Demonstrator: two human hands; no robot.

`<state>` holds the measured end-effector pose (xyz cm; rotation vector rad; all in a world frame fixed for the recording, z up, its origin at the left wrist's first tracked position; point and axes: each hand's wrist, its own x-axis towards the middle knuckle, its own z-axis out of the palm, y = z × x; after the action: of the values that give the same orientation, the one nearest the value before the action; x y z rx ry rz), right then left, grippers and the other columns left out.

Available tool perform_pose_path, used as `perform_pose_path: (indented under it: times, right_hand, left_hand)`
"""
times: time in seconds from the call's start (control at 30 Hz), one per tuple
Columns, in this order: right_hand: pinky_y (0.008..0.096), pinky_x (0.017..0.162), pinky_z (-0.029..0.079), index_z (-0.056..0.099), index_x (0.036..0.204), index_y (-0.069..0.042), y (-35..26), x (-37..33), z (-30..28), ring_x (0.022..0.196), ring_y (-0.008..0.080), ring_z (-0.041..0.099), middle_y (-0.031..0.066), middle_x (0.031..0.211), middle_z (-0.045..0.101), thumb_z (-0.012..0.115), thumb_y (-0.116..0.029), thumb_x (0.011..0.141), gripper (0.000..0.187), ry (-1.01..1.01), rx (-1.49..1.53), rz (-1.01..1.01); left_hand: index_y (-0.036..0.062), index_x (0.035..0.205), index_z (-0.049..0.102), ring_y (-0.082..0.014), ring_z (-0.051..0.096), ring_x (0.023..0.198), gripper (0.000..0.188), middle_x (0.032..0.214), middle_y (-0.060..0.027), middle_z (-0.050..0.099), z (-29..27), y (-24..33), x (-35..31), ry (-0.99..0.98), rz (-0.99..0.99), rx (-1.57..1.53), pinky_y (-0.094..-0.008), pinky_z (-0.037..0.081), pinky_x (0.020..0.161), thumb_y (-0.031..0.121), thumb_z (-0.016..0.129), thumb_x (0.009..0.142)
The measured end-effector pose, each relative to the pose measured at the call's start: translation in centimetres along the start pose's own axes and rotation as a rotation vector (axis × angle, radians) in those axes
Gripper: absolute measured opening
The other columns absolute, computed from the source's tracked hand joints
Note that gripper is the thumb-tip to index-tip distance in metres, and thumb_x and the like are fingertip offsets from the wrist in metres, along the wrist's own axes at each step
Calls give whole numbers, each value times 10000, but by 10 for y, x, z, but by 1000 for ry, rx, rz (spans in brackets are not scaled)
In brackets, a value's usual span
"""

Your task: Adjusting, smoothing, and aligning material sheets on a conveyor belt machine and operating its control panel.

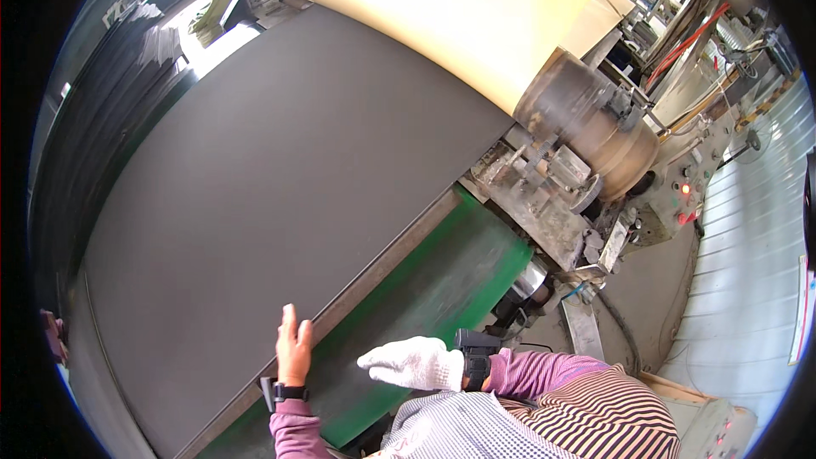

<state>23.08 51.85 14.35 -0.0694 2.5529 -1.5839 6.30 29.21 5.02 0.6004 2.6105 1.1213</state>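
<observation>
A wide dark grey sheet (280, 170) stretches away from me. At its near edge my left hand (294, 348) is bare, with its fingers stretched out and nothing in them; whether it touches the sheet I cannot tell. My right hand (412, 364), in a white knit glove, is over the green-edged belt (408, 276). Its fingers point left, extended and close together, holding nothing that I can see. A narrow brownish strip (378, 279) runs between sheet and belt. Each wrist wears a black strapped device.
A large pale yellow roll or sheet (459, 8) lies across the far end. Right of it is a worn metal drum (586, 119) with machine parts. A control panel (680, 191) has a lit red lamp. Dark stacked sheets (110, 110) stand at left; a corrugated wall (752, 238) is at right.
</observation>
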Motion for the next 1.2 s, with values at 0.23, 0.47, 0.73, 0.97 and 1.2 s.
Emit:
perform_pose_path:
  times: [0.23,0.47,0.73,0.97,1.2]
  right_hand:
    - [279,788,530,627,1223,-90,-39,-27,-11,857,124,652,47,960,700,600,-276,945,336,-188,345,368]
    - [342,923,501,604,1256,-126,-41,-49,10,1029,225,646,97,1117,675,543,-361,944,396,-222,125,40]
    - [378,942,483,565,1275,-143,-39,-45,41,1078,287,620,82,1180,659,480,-416,958,426,-357,97,150]
    - [384,926,488,579,1257,-114,-35,-47,5,1047,305,634,111,1143,670,464,-387,972,411,-266,-65,270]
    - [322,944,487,627,1206,-77,-51,-21,28,1082,248,630,127,1149,666,580,-326,928,376,-275,80,324]
  left_hand:
    - [73,1009,659,-340,602,926,251,968,-139,655,-144,-153,-91,105,-301,959,-464,483,794,278,522,958]
    - [17,897,670,-340,590,938,391,964,-148,641,-89,-103,-78,417,-134,525,-429,477,837,405,636,873]
    - [2,1292,506,-411,437,1292,481,1377,-254,477,-58,-94,-64,62,-47,434,-501,328,1094,366,483,978]
    - [110,1352,454,-429,442,1284,379,1391,-242,445,-166,-231,-98,-186,-270,1056,-536,407,1026,137,434,974]
    - [53,728,630,-329,648,725,367,740,-151,617,-125,-99,-85,133,-29,795,-460,534,621,377,585,894]
